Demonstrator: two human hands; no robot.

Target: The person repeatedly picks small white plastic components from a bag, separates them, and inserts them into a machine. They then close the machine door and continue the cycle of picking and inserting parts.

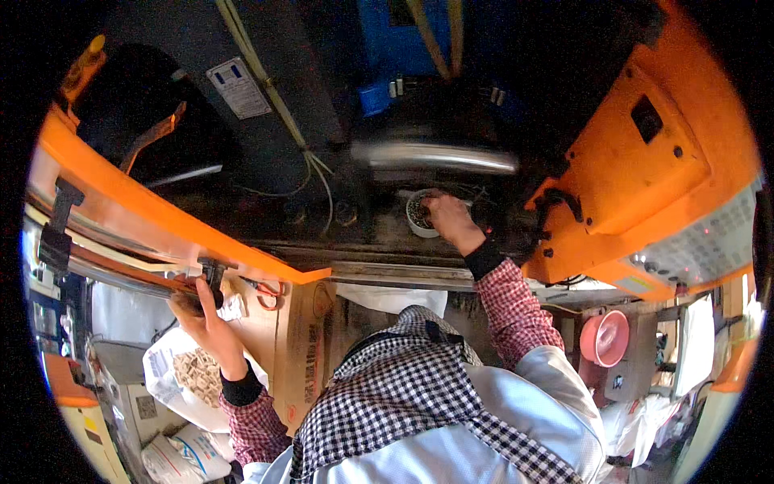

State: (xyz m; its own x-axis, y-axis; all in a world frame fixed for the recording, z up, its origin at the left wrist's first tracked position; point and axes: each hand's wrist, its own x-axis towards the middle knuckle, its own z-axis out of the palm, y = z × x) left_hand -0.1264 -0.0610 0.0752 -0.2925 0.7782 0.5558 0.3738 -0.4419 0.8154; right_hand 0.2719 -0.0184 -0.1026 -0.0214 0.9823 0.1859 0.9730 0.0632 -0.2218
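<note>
My right hand (453, 221) reaches into the dark machine bay, fingers bent together over the right side of a small white cup (424, 233). Small dark grey pieces (416, 211) fill the cup. The fingertips are partly hidden at the cup's mouth, so what they pinch cannot be made out. At the left, my left hand (206, 326) is closed around a black handle (213, 281) on the orange machine door (185, 230). Both arms wear red checked sleeves with black cuffs.
Below the door stand a cardboard box (300, 355), red-handled scissors (271, 295) and a white bag of light beige pieces (197, 373). An orange panel (637, 153) bounds the right side. A pink basin (605, 339) sits at lower right. A shiny metal bar (435, 156) crosses behind the cup.
</note>
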